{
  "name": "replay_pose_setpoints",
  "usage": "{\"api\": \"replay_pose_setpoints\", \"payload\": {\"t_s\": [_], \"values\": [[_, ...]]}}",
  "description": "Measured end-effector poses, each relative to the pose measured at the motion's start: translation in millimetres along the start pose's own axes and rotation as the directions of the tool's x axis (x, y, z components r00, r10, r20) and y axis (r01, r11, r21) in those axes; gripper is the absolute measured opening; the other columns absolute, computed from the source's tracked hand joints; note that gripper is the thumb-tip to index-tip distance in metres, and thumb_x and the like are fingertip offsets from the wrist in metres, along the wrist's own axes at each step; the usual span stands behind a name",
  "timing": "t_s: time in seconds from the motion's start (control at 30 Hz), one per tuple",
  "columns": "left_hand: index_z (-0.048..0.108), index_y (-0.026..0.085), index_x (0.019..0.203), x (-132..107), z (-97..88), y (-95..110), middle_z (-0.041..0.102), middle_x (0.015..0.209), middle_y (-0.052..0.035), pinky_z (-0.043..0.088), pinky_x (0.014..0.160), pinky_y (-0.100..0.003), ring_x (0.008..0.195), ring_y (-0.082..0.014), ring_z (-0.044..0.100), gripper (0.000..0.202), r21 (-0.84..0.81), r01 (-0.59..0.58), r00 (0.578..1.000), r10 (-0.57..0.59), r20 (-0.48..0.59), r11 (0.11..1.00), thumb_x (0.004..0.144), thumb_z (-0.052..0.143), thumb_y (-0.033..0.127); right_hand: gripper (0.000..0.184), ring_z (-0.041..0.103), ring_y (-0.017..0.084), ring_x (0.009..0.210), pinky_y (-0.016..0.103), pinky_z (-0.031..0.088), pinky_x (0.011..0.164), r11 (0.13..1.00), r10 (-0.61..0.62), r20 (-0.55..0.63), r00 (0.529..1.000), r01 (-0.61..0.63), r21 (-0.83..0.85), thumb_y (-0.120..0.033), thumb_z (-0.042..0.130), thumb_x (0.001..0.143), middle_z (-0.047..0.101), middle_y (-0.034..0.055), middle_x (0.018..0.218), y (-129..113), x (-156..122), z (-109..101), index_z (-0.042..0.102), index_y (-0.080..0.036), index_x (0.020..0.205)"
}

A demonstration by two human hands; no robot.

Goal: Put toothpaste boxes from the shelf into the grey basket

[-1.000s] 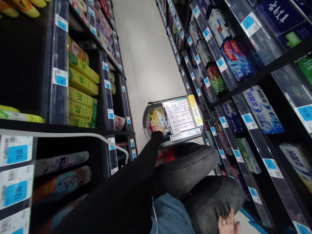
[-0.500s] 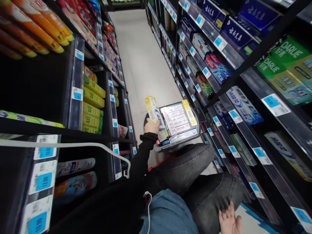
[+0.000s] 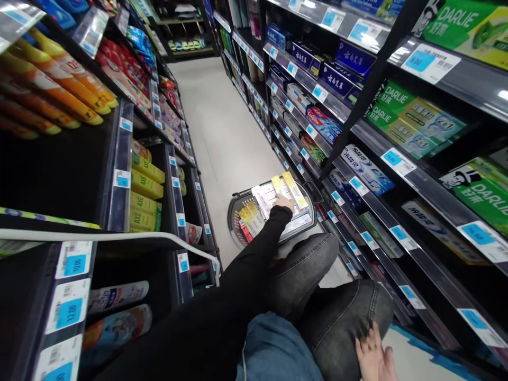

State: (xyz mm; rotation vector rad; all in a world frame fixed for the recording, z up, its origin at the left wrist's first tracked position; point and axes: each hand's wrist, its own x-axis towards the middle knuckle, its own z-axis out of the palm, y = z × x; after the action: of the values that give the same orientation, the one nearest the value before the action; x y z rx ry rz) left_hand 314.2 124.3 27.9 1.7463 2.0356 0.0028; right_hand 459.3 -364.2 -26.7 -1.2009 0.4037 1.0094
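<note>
My left hand [image 3: 284,202] reaches over a dark shopping basket [image 3: 230,216] on the floor. It is closed on the near end of a yellow-and-white toothpaste box [image 3: 278,184], which lies on top of the packed boxes; the fingers partly hide it. Right beside it lies a second yellow toothpaste box [image 3: 296,191]. White boxes [image 3: 260,197] fill the basket's middle, and yellow and red packs [image 3: 251,218] sit in its left end. My right hand [image 3: 375,355] rests palm up against my bent knee, fingers apart, holding nothing.
Shelves of toothpaste boxes [image 3: 367,169] with price tags rise close on the right. On the left, shelves hold orange bottles [image 3: 75,79] and yellow AXE boxes [image 3: 146,184]. A white cable [image 3: 159,236] crosses the left side. Pale aisle floor [image 3: 214,121] runs ahead between them.
My left hand has moved right with the toothpaste box, from above the basket's left end to beside the other yellow box. The view has shifted; my right hand stays at the knee.
</note>
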Motion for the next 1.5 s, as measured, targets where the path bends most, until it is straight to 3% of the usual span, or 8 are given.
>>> {"api": "replay_pose_setpoints", "payload": {"t_s": [0.13, 0.37, 0.73, 0.93, 1.03, 1.2, 1.33, 1.5], "values": [[0.022, -0.011, 0.146, 3, 22.5, 1, 0.061, 0.113, -0.0336, 0.049, 0.082, -0.041, 0.102, -0.0366, 0.064, 0.074, 0.022, -0.063, 0.997, 0.062, 0.035, 0.998, 0.093, 0.043, 0.035, 0.056, 0.068, 0.018, 0.070, 0.038, 0.059, 0.071, 0.999, 0.012, -0.023, 1.000, -0.011, 0.048, -0.065, 0.064, 0.069, 0.072, 0.0021, 0.083, 0, -1, 3, 0.068, -0.029, 0.112], [-0.004, 0.001, 0.153, 13, 39.5, -5, 0.068, 0.102, -0.0213, 0.050, 0.076, -0.033, 0.090, -0.0286, 0.068, 0.088, -0.009, -0.127, 0.987, 0.128, 0.095, 0.992, 0.094, 0.040, 0.049, 0.058, 0.066, 0.016, 0.072, 0.039, 0.057, 0.072, 1.000, -0.004, -0.002, 1.000, 0.004, 0.027, -0.063, 0.066, 0.071, 0.071, 0.0016, 0.087, 0, 3, -5, 0.064, -0.029, 0.118], [0.008, 0.011, 0.156, 10, 58.5, -11, 0.055, 0.123, -0.0244, 0.048, 0.082, -0.037, 0.104, -0.0320, 0.062, 0.076, 0.017, -0.201, 0.977, 0.199, 0.080, 0.979, 0.096, 0.032, 0.053, 0.063, 0.065, 0.017, 0.078, 0.041, 0.055, 0.077, 1.000, -0.014, 0.078, 0.997, 0.013, 0.007, -0.060, 0.070, 0.070, 0.071, 0.0016, 0.090, 0, 11, -23, 0.060, -0.027, 0.122], [0.007, 0.011, 0.156, 7, 53.9, -8, 0.055, 0.122, -0.0235, 0.047, 0.082, -0.037, 0.102, -0.0317, 0.061, 0.077, 0.060, -0.227, 0.970, 0.220, 0.105, 0.972, 0.096, 0.032, 0.053, 0.060, 0.064, 0.016, 0.072, 0.041, 0.056, 0.074, 0.999, -0.012, -0.013, 1.000, 0.012, -0.031, -0.066, 0.065, 0.069, 0.070, -0.0001, 0.086, 0, 6, -13, 0.063, -0.030, 0.118], [0.013, 0.013, 0.155, 4, 39.9, -17, 0.054, 0.125, -0.0239, 0.044, 0.090, -0.042, 0.111, -0.0354, 0.055, 0.080, 0.115, -0.234, 0.972, 0.232, 0.028, 0.966, 0.093, 0.035, 0.059, 0.055, 0.063, 0.016, 0.070, 0.039, 0.057, 0.073, 1.000, -0.006, -0.063, 0.998, 0.004, -0.023, -0.066, 0.060, 0.072, 0.070, -0.0006, 0.085, -1, 0, -2, 0.066, -0.031, 0.115], [0.014, 0.011, 0.154, 4, 14.5, -64, 0.044, 0.136, -0.0286, 0.042, 0.091, -0.047, 0.119, -0.0399, 0.049, 0.083, 0.061, 0.112, 0.980, -0.100, -0.173, 0.992, 0.092, 0.037, 0.060, 0.053, 0.064, 0.015, 0.067, 0.037, 0.058, 0.069, 0.999, 0.024, -0.111, 0.994, -0.019, 0.038, -0.064, 0.060, 0.073, 0.070, 0.0004, 0.083, -4, -3, 3, 0.068, -0.029, 0.113], [0.015, -0.005, 0.150, 12, 12.5, -85, 0.056, 0.121, -0.0321, 0.047, 0.086, -0.043, 0.108, -0.0389, 0.059, 0.092, 0.054, 0.155, 0.988, -0.154, -0.027, 0.986, 0.089, 0.048, 0.056, 0.056, 0.066, 0.016, 0.069, 0.036, 0.059, 0.069, 1.000, 0.020, -0.033, 0.999, -0.020, 0.010, -0.065, 0.065, 0.069, 0.072, -0.0006, 0.084, -4, 3, -7, 0.067, -0.031, 0.114], [0.011, -0.009, 0.149, 25, 19.3, -69, 0.066, 0.105, -0.0274, 0.049, 0.081, -0.037, 0.098, -0.0338, 0.066, 0.085, 0.040, 0.077, 0.997, -0.077, -0.006, 0.996, 0.092, 0.047, 0.043, 0.055, 0.068, 0.014, 0.072, 0.035, 0.059, 0.072, 0.997, 0.042, -0.022, 0.999, -0.041, 0.064, -0.063, 0.063, 0.072, 0.073, -0.0025, 0.087, -3, 2, -5, 0.065, -0.032, 0.117]]}}
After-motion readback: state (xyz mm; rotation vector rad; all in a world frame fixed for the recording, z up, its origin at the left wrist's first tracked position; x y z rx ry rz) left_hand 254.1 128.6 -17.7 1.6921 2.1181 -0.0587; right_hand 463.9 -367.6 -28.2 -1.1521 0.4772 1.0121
